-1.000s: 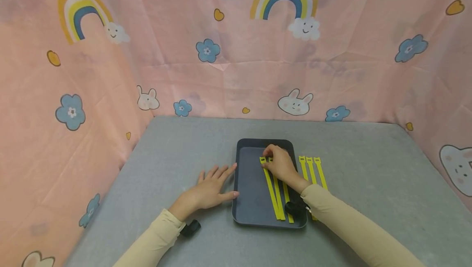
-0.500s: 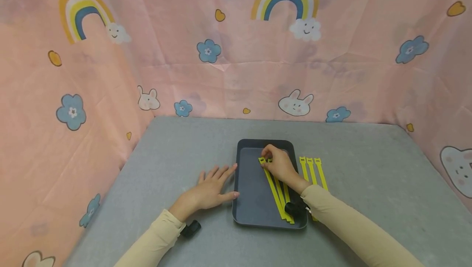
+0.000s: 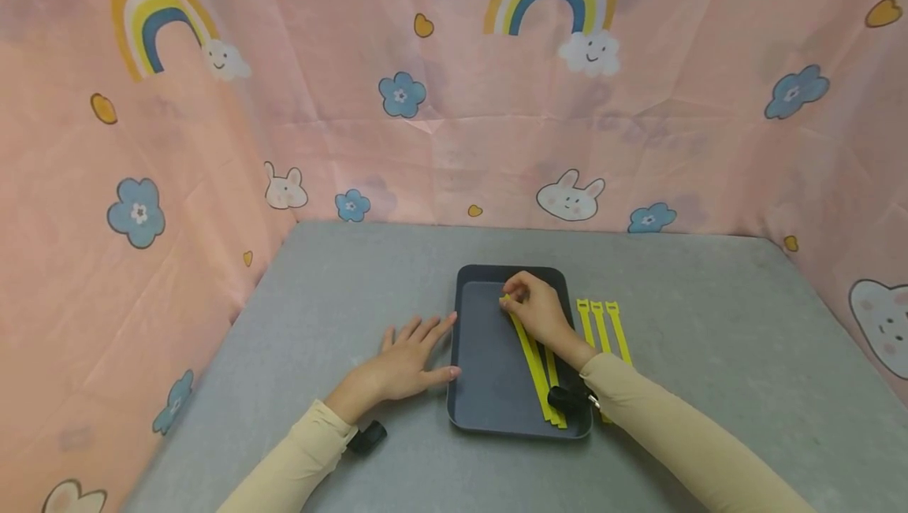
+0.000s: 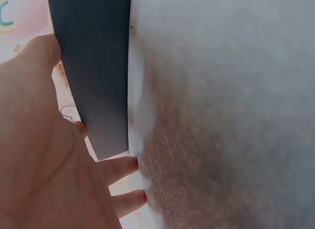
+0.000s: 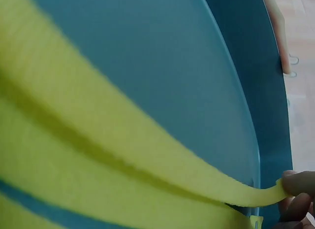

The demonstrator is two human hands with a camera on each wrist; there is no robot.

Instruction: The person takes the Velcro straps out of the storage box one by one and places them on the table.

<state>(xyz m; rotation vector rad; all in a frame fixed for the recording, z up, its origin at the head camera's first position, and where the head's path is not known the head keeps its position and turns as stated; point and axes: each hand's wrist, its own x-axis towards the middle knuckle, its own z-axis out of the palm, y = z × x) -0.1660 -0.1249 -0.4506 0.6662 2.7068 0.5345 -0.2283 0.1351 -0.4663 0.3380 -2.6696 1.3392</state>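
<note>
Listener: Which hand is holding something?

Operator: The right one. On my screen the right hand [image 3: 537,312] reaches over the far part of a dark gray tray [image 3: 482,371], thumb and fingers pinching the far end of a flat yellow strap [image 5: 133,135]. The wrist view shows that end bending up to the fingertips.

Listener: And where is the rest of the strap?

Operator: Inside the tray, in its right half, slanting down toward the near right corner. Close alongside it, on its right, I can see a second strap [image 5: 74,175] and a sliver of a third strap [image 5: 15,214]. The forearm hides part of that area from me.

Listener: What about the left hand?

Operator: The left hand [image 3: 397,367] is spread wide and grips nothing. Its thumb and a fingertip touch the left side of the tray, while other fingers reach down toward the table.

Listener: Anything else on the table?

Operator: Yes, three more yellow straps [image 3: 602,332] lie side by side on the gray table [image 3: 340,276], just right of the tray, slotted heads pointing away from the person; the right sleeve [image 3: 688,434] covers much of their near ends. Behind hangs a pink cloth [image 3: 454,158] printed with rainbows, flowers and rabbits.
</note>
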